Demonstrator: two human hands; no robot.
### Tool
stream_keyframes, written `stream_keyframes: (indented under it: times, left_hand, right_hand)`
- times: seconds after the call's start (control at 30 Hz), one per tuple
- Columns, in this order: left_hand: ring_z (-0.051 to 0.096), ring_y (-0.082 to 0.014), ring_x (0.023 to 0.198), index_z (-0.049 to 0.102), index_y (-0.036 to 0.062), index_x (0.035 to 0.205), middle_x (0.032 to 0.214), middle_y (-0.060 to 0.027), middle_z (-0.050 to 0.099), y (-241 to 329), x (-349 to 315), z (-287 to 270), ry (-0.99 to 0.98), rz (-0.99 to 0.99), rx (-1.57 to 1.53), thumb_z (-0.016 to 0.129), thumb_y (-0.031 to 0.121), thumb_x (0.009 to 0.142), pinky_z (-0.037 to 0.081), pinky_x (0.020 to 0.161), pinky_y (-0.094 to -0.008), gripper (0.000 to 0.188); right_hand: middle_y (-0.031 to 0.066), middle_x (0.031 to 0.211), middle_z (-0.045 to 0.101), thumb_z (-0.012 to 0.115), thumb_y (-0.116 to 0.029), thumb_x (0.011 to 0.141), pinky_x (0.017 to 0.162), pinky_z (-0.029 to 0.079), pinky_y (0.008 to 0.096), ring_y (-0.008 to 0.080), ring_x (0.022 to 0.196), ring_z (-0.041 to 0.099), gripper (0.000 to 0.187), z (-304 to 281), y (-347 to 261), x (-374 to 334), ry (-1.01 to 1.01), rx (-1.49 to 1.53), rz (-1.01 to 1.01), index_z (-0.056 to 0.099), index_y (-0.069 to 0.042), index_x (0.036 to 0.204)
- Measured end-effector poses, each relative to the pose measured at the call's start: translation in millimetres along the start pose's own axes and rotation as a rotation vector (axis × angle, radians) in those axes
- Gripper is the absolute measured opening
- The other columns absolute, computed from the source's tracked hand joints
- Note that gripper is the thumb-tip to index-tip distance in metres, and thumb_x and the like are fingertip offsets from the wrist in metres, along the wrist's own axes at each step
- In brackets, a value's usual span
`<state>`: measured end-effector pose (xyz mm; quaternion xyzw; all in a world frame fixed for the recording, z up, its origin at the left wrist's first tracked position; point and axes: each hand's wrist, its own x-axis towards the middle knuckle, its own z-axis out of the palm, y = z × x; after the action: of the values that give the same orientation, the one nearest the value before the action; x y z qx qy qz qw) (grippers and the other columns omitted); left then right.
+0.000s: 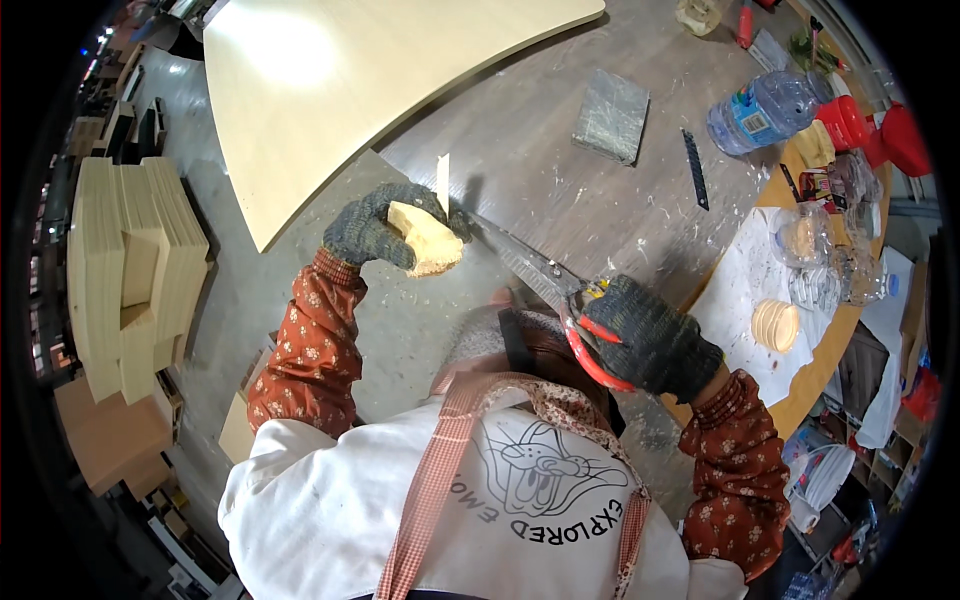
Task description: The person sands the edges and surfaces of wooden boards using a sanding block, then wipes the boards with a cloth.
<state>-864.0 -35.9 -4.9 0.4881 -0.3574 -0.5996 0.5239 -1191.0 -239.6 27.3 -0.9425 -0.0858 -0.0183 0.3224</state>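
Grey block [612, 116], thin black strip [695, 170] and clear plastic bottle [758, 113] on the wood-grain tabletop [530, 130].

Block [610, 115] beyond scissors [548, 275], left of bottle [762, 112]

Before me spreads a grey wood-grain table [650, 215], its right side edged by a curved, honey-coloured rim [830, 352]. Beneath and to my left runs a grey floor [238, 310] (a pale shine lies on its far stretch). Farther left stand stacked pale boards [92, 280], with a brown boxy piece [110, 420] nearer. Small bright lights [105, 38] dot the dim far left; at the near right I have a cluttered shelf [890, 460].
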Motion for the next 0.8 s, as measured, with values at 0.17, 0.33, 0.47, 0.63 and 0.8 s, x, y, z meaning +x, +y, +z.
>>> stream_keyframes:
  times: [0.17, 0.33, 0.47, 0.63, 0.8]
  left_hand:
    - [0.065, -0.0172, 0.091, 0.067, 0.0013, 0.104, 0.098, -0.0069, 0.069, -2.6, 2.4, -2.6, -0.018, 0.030, 0.012, 0.092, 0.021, 0.053, 0.052, 0.080, -0.0306, 0.060]
    - [0.065, -0.0165, 0.089, 0.067, 0.0017, 0.103, 0.097, -0.0065, 0.070, -3.7, 1.0, -4.5, -0.011, 0.037, 0.015, 0.091, 0.020, 0.054, 0.052, 0.079, -0.0301, 0.058]
    - [0.065, -0.0167, 0.089, 0.067, 0.0016, 0.103, 0.097, -0.0069, 0.070, -5.1, -2.4, -4.2, 0.014, 0.042, 0.029, 0.091, 0.020, 0.054, 0.052, 0.079, -0.0303, 0.058]
    - [0.066, -0.0190, 0.092, 0.067, 0.0010, 0.105, 0.100, -0.0087, 0.071, -9.6, 0.5, -4.4, -0.013, 0.093, -0.005, 0.091, 0.019, 0.053, 0.052, 0.082, -0.0318, 0.060]
    - [0.066, -0.0208, 0.096, 0.067, 0.0003, 0.106, 0.103, -0.0106, 0.070, -12.6, -2.3, -3.7, -0.024, 0.130, -0.052, 0.091, 0.019, 0.053, 0.052, 0.084, -0.0340, 0.061]
  right_hand:
    - [0.0191, 0.105, 0.062, 0.068, -0.017, 0.083, 0.088, 0.048, 0.0461, 0.0369, 0.095, 0.059, 0.039, -4.4, 3.4, 5.5, 0.015, 0.041, -0.011, 0.061, 0.000, 0.117]
    - [0.0172, 0.100, 0.063, 0.067, -0.012, 0.080, 0.088, 0.047, 0.0462, 0.0363, 0.095, 0.060, 0.030, -8.0, 3.0, 9.9, 0.028, 0.156, 0.139, 0.063, 0.003, 0.106]
    - [0.0189, 0.112, 0.059, 0.071, -0.019, 0.082, 0.093, 0.046, 0.0442, 0.0357, 0.104, 0.058, 0.036, -9.2, -5.0, 10.8, 0.030, 0.210, 0.245, 0.061, -0.004, 0.114]
    - [0.0205, 0.110, 0.061, 0.071, -0.020, 0.083, 0.090, 0.049, 0.0431, 0.0371, 0.103, 0.059, 0.038, -3.7, -19.0, 8.8, 0.079, 0.282, 0.460, 0.060, -0.002, 0.115]
    - [0.0243, 0.109, 0.064, 0.065, -0.019, 0.088, 0.089, 0.052, 0.0438, 0.0386, 0.099, 0.064, 0.045, 14.7, -37.8, 10.6, 0.116, 0.177, 0.449, 0.053, 0.000, 0.127]
